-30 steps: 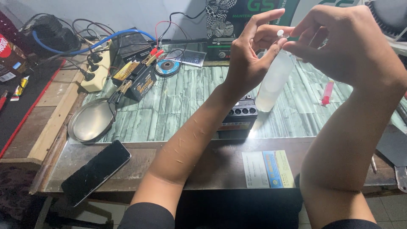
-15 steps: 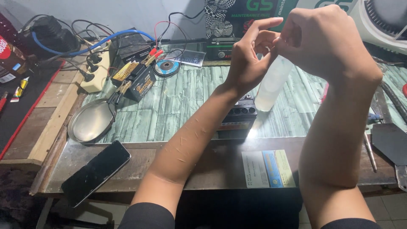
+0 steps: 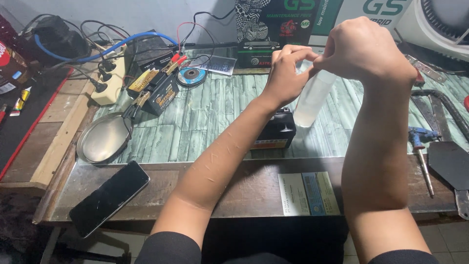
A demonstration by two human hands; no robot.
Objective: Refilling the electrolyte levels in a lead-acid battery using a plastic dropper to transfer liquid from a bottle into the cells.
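Raised at upper right of frame: left hand [image 3: 286, 73] and right hand [image 3: 364, 49], both pinched on top of translucent plastic bottle [image 3: 312, 100]. Bottle hanging above small black battery [image 3: 276, 129]; cap apparently not yet off, liquid inside.

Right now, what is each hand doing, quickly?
Left hand: fingers pinched at the top of the clear plastic bottle.
Right hand: closed at the same bottle top; what it grips is hidden.
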